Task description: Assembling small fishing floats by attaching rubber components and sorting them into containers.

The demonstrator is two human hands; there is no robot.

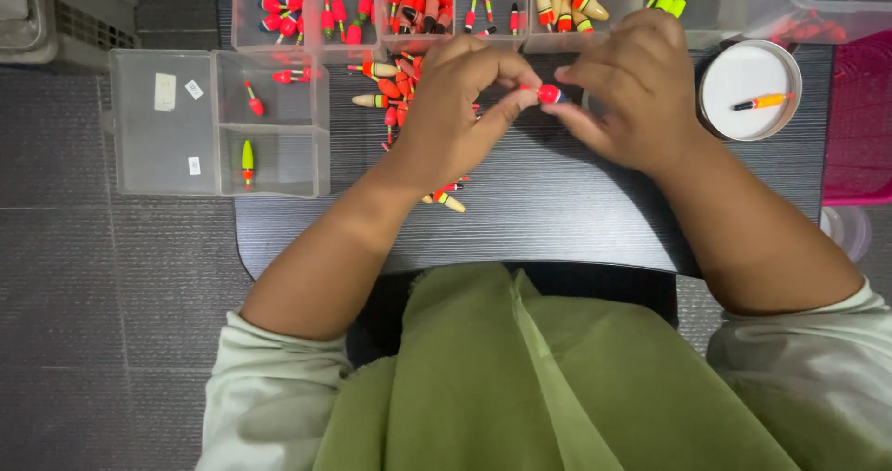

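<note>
Both hands met above the dark desk (557, 211), pinching one small red fishing float (549, 93) between them. The left hand (455, 109) gripped the float's left end with thumb and forefinger; the right hand (632, 95) closed on its right end, where a dark tip appeared to protrude, though the fingers hid most of it. The float was held clear of the desk surface, just in front of a row of clear compartment trays (427, 11) filled with red, orange and yellow-green floats.

A loose pile of floats (395, 90) lay on the desk beside the left hand. An open clear sorting box (218, 123) at the left held a red float and a yellow-green float in separate compartments. A round white lid (743, 95) at the right carried a single orange float (762, 102).

Judged from this arrangement, the step in hand was inspecting or handling one float during sorting. The next move would call for a steady release into the matching compartment, keeping the wrists clear of the loose pile
</note>
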